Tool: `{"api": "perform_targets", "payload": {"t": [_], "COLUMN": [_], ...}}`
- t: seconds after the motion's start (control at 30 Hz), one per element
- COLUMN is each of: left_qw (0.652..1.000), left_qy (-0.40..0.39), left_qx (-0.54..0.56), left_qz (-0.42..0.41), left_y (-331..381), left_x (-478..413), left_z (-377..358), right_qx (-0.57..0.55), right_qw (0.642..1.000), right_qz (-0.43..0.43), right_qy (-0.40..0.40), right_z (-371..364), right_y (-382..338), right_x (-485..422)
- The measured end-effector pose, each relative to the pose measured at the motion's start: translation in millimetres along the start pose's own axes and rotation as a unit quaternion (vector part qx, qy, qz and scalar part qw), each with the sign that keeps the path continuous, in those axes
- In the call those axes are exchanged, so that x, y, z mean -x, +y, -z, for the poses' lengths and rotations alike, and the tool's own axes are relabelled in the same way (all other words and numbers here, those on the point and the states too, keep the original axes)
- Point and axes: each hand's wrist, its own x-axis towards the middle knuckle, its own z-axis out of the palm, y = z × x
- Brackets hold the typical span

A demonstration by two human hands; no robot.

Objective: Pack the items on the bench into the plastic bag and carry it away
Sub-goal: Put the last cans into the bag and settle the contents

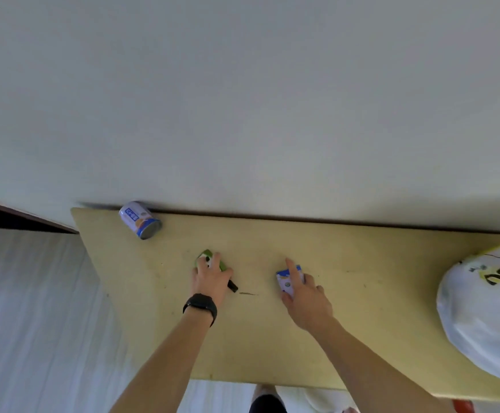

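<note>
A white plastic bag (481, 317) sat bulging at the right edge of the bench (361, 308). Mid-bench, the left hand (210, 278) curled its fingers over a green packet (204, 254), and the right hand (305, 296) pinched a blue-and-white carton (286, 280) between thumb and fingers. A can (140, 220) lay on its side at the far left corner

One view, head-worn, wide-angle. Looks forward and steeply down from the near edge of the bench (257, 338), facing the wall (242, 99), which fills the upper half. Close: both forearms (165, 353) enter from the bottom edge; left hand (210, 278) on a packet (204, 253), right hand (305, 296) on a carton (283, 275), lower middle. Bench edges bow with the lens. Floor (34, 293) at left. Bag (481, 317) cut by right edge.
</note>
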Motion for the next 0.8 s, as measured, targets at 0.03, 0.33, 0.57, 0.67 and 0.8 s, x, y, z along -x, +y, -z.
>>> {"api": "perform_targets", "payload": {"t": [0.03,0.33,0.57,0.67,0.8], "left_qw": [1.0,0.927,0.827,0.821,0.815], "left_qy": [-0.005,0.045,0.099,0.117,0.171], "left_qx": [0.02,0.353,0.515,0.542,0.553], "left_qz": [0.006,0.117,0.203,0.137,0.005], "left_y": [10,104,210,263,347], "left_x": [12,91,142,154,164], "left_z": [-4,-20,7,39,129], "right_qx": [-0.028,-0.483,-0.705,-0.755,-0.807], "right_qw": [0.999,0.855,0.668,0.616,0.56], "right_qz": [-0.001,-0.057,-0.1,-0.08,-0.076], "right_qy": [-0.016,-0.178,-0.216,-0.208,-0.168], "right_z": [-2,4,39,53,72], "right_y": [6,124,262,324,387], "right_x": [1,86,208,242,273]}}
